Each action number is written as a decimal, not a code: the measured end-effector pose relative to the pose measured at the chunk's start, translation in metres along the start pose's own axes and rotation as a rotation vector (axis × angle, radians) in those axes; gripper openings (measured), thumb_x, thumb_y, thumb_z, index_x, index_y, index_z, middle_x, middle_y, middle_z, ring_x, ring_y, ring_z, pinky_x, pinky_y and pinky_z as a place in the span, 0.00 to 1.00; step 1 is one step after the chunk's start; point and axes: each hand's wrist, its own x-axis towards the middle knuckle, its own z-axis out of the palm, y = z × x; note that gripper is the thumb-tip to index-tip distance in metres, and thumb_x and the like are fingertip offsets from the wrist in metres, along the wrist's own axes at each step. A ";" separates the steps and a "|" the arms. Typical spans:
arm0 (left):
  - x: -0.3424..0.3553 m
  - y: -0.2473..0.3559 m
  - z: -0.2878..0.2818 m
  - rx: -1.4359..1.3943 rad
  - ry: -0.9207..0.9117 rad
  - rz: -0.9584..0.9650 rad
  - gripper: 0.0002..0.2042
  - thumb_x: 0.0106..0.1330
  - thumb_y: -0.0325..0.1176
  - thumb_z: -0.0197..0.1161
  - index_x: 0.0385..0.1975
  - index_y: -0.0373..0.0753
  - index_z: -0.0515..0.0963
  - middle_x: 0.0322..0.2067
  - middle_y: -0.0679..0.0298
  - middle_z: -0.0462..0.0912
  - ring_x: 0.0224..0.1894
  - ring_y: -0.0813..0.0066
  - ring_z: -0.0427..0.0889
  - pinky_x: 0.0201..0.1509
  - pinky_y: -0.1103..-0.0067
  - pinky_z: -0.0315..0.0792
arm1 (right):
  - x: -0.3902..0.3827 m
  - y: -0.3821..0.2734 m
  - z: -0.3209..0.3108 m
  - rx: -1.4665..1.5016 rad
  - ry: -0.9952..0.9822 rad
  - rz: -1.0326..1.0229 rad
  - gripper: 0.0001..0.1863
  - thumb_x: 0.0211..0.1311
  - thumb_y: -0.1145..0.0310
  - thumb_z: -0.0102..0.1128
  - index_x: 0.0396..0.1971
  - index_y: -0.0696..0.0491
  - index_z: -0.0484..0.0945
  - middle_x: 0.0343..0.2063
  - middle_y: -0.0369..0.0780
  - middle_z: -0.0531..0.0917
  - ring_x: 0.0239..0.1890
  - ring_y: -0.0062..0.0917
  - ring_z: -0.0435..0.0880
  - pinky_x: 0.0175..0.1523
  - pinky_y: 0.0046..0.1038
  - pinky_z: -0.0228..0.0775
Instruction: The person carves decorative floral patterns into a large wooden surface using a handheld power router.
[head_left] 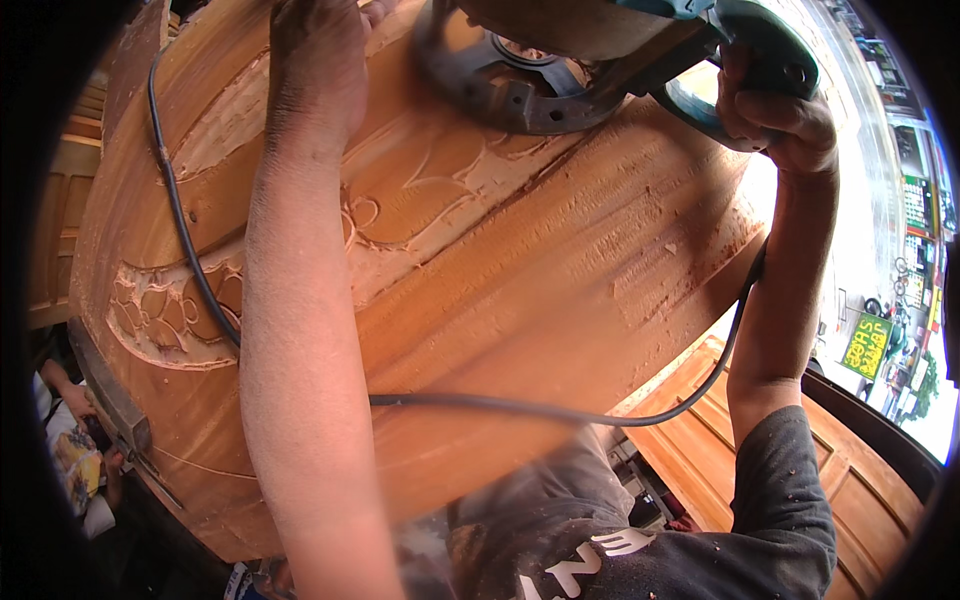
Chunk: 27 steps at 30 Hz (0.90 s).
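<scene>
A carved wooden panel [500, 300] lies before me, with leaf and flower shapes cut into its face and sawdust over it. Upon it, at the top, stands a router [540, 110] with a dark round base, partly cut off by the picture's upper edge. My right hand [785, 125] is wrapped round the router's teal loop handle [765, 50]. To the router's left, my left hand [325, 45] reaches to the top edge; most of its fingers are out of the picture, so what it holds or touches is hidden.
A black cable [520, 407] runs over the panel, under my left forearm and against my right arm. At lower right is a panelled wooden door [800, 460]. A metal clamp-like bar [115, 400] meets the panel's left edge. Another person [80, 440] is beyond it.
</scene>
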 end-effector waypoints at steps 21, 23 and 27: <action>0.040 -0.026 0.138 0.810 0.792 0.079 0.30 0.78 0.62 0.47 0.71 0.49 0.68 0.61 0.71 0.73 0.58 0.74 0.73 0.67 0.65 0.64 | 0.003 0.001 0.001 -0.080 -0.043 -0.037 0.20 0.50 0.67 0.67 0.44 0.59 0.76 0.18 0.37 0.76 0.17 0.19 0.73 0.27 0.22 0.63; 0.042 -0.015 0.131 0.747 0.838 0.022 0.29 0.78 0.62 0.47 0.68 0.50 0.70 0.58 0.72 0.74 0.57 0.76 0.74 0.66 0.66 0.64 | 0.004 0.000 0.003 -0.086 -0.036 -0.037 0.20 0.50 0.68 0.67 0.44 0.59 0.76 0.18 0.37 0.76 0.18 0.19 0.74 0.27 0.22 0.64; 0.033 -0.022 0.125 0.805 0.675 0.071 0.29 0.78 0.61 0.48 0.70 0.51 0.69 0.59 0.72 0.75 0.55 0.76 0.74 0.64 0.67 0.66 | 0.007 -0.002 0.003 0.009 -0.067 -0.090 0.27 0.46 0.70 0.67 0.49 0.62 0.75 0.20 0.37 0.77 0.17 0.19 0.73 0.25 0.20 0.65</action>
